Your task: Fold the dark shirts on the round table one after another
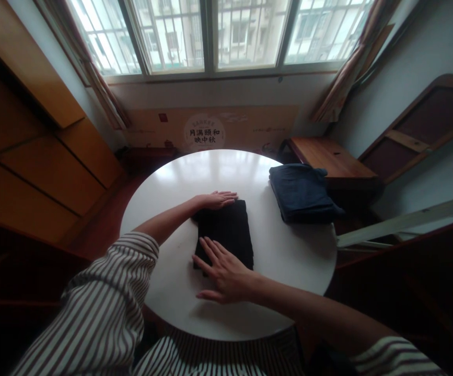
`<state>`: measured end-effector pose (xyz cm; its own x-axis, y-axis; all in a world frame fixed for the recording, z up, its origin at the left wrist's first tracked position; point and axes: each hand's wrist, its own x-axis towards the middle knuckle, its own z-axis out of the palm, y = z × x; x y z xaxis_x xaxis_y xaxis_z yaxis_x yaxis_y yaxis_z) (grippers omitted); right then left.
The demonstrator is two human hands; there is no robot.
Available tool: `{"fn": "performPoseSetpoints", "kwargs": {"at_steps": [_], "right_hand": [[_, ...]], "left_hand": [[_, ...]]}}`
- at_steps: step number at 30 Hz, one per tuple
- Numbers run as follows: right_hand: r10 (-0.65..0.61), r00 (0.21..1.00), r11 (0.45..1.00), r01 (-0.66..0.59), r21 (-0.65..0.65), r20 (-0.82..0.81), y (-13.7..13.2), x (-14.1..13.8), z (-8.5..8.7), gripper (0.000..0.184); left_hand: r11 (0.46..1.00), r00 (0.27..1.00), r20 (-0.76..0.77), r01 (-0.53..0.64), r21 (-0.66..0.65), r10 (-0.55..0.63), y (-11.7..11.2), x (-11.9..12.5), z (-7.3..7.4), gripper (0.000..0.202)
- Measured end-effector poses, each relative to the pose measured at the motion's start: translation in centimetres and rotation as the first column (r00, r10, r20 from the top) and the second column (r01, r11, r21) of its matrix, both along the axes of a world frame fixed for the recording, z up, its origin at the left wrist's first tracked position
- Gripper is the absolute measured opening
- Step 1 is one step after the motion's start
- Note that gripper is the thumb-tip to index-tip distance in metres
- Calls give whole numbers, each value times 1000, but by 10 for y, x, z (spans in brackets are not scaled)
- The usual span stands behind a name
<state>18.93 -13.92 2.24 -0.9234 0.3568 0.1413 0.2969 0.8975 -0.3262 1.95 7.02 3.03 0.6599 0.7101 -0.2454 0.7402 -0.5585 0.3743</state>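
A black folded garment (228,230) lies flat on the white round table (163,261); its exact kind cannot be made out. My left hand (219,199) rests across its far edge, palm down with the fingers stretched out to the right. Over the near left part of the cloth is my right hand (224,271), fingers spread, the fingertips touching the black fabric and the thumb off its near edge. Neither hand grips anything. To the right, a stack of folded dark blue clothing (300,193) sits by the table's edge.
A wooden desk (330,156) stands beyond the table on the right. Wooden cabinets (46,162) line the left side. Barred windows (210,36) with curtains are ahead, above a printed banner (250,125). A pale rail (406,222) runs close to the table's right edge.
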Motion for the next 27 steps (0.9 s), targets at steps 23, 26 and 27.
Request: {"fn": "performPoseSetpoints", "kwargs": {"at_steps": [23,26,27], "right_hand": [[-853,516,27,190,-981,76,158,36,26,21],[-829,556,36,162,-986,62,157,23,29,27],[-814,580,58,131,-990,29,156,19,30,29]], "left_hand": [[963,883,415,-266,53,221,-249,-11,2,42],[898,749,551,-441,-1,368,-246,-22,-1,31],[874,716,571,-486,-4,401,-244,-26,-3,27]]}}
